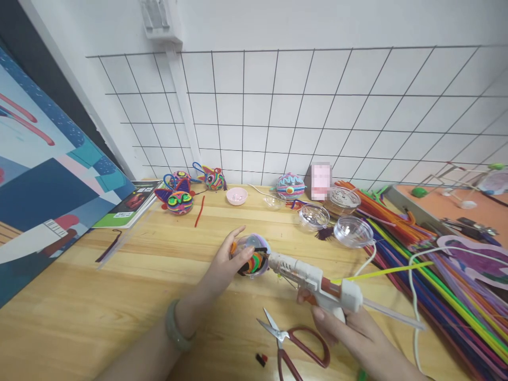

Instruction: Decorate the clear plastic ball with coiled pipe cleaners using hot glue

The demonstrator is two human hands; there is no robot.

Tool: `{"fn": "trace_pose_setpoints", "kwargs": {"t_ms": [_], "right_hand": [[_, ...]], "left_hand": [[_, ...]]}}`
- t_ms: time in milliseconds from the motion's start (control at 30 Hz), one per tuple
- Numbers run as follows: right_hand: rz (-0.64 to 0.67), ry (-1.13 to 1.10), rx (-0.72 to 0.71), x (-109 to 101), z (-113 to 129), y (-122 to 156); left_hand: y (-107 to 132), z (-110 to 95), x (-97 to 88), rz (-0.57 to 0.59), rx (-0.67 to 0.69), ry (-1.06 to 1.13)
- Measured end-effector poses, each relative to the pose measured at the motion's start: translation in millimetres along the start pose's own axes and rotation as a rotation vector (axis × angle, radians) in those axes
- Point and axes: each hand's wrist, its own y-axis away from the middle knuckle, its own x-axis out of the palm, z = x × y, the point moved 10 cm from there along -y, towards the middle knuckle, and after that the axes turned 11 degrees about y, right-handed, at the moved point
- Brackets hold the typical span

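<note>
Your left hand (226, 259) has the colourful ball (256, 264) gripped, thumb over the top, around the middle of the bench (222, 338). Your right hand (345, 328) is wrapped round the handle of the glue gun (299, 271) — nozzle right at the ball, can't tell if touching. Scissors (282, 335) lie spread toward the near edge, scraps (260, 360) just beside. Clear cups (353, 232) and pipe cleaners (432, 291) sit toward the right edge; pink bowl (237, 196) near the back edge.
</note>
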Motion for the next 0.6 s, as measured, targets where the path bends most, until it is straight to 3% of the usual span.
{"fn": "trace_pose_setpoints", "kwargs": {"t_ms": [600], "right_hand": [[0.001,-0.011,-0.019,-1.9,5.1,0.9]], "left_hand": [[2.6,-4.1,-0.7,-0.025,0.008,0.007]]}}
